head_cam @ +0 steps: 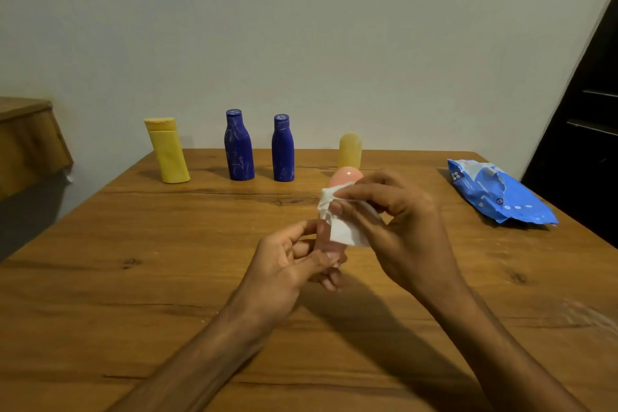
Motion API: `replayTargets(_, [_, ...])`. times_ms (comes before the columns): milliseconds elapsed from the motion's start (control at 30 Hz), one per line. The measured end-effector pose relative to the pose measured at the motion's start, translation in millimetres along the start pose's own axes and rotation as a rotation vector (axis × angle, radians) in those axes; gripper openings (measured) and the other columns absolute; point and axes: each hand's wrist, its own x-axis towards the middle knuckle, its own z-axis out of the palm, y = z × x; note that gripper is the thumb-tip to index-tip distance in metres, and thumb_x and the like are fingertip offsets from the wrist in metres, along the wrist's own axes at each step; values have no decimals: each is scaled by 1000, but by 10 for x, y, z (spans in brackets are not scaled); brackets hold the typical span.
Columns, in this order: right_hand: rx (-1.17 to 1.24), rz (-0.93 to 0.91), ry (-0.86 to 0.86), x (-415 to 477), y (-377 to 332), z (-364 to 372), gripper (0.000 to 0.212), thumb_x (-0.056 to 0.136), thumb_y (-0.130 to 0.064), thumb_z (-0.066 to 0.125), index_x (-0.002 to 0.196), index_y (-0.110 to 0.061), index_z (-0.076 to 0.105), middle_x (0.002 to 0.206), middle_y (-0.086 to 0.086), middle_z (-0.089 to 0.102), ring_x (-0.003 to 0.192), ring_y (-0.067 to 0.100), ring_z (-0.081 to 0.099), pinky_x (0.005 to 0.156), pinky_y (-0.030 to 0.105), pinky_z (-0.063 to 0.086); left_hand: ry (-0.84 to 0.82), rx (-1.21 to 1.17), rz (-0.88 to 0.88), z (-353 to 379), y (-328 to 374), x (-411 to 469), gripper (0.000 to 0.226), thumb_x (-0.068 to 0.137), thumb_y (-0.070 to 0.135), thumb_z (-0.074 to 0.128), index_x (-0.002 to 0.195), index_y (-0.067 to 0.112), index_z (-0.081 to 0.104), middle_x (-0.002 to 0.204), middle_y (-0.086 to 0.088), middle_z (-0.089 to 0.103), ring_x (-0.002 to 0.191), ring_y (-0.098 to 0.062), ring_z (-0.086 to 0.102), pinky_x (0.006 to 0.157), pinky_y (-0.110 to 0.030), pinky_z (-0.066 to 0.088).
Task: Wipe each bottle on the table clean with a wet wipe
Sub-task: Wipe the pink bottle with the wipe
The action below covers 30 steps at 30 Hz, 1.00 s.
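Between the hands: small pink round-capped plastic bottle (345, 176), tilted, cap pointing away.
Left hand (287, 264): palm up, fingers curled round the bottle's lower end.
Right hand (401, 221): arched above, pinching a crumpled white wet wipe (344, 231) against the bottle's side.

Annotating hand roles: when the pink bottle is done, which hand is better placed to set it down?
Left, probably. The left hand grips the pink bottle at its lower end; the right hand is busy pinching the wet wipe against it.
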Motion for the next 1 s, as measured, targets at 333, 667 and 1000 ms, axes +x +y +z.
replayTargets(333, [92,58,47,14,0,-34,13,82,-18,70,95,-21,70,92,-13,60,86,0,59,65,7,45,-34,-161,-38,1,61,-11,47,77,18,64,123,10,56,84,-16,72,68,-22,68,68,-30,58])
replayTargets(667, [161,119,9,52,19,-95,15,80,-25,72,94,-22,73,93,-9,66,85,7,62,64,15,50,-2,-224,-63,-33,81,11,49,79,17,65,126,8,55,91,-22,72,69,-23,68,68,-30,59])
replayTargets(1000, [-20,-16,110,28,-12,-132,33,82,3,67,105,-21,68,104,-1,65,97,1,57,76,6,44,8,-180,-121,-77,66,35,44,80,16,65,123,10,56,89,-20,73,71,-23,69,68,-28,59])
